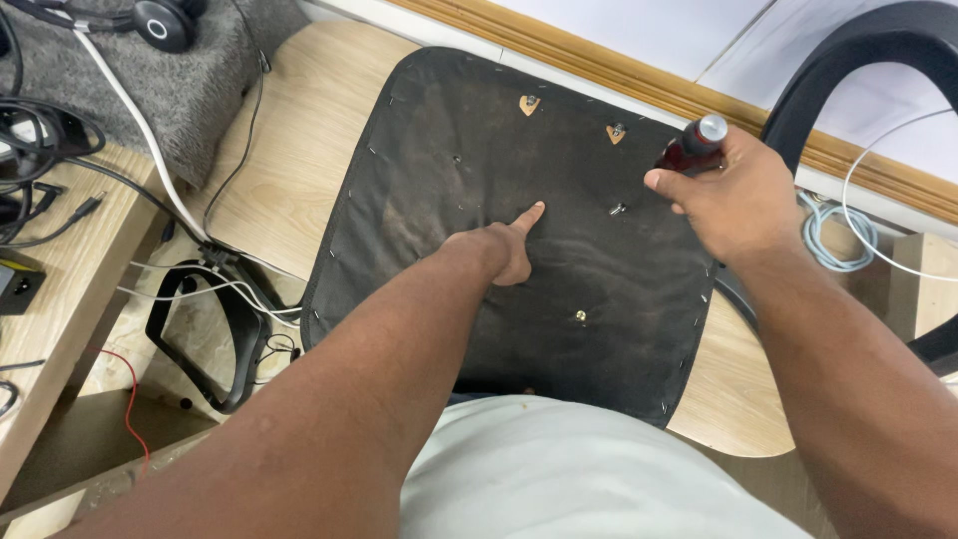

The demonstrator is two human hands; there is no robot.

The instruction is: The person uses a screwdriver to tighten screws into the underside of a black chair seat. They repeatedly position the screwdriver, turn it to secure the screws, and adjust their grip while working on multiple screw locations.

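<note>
Nearest the camera, a pale shirt (599, 469) is filling the bottom edge, and both forearms are reaching out over it. The left hand (504, 245) is resting on the black seat pad (439, 260), index finger pointing straight out and touching the fabric, the other fingers curled in, holding nothing. The pad is lying underside up on a wooden table (289, 150), stapled round its edge. A screw (580, 315) is sitting in the pad near the left wrist. Farther out, the right hand (723, 200) is closing round a screwdriver (691, 146) with a dark red handle, just beside another screw (618, 209). Beyond, headphones (160, 20) are lying on grey cloth (190, 90).
</note>
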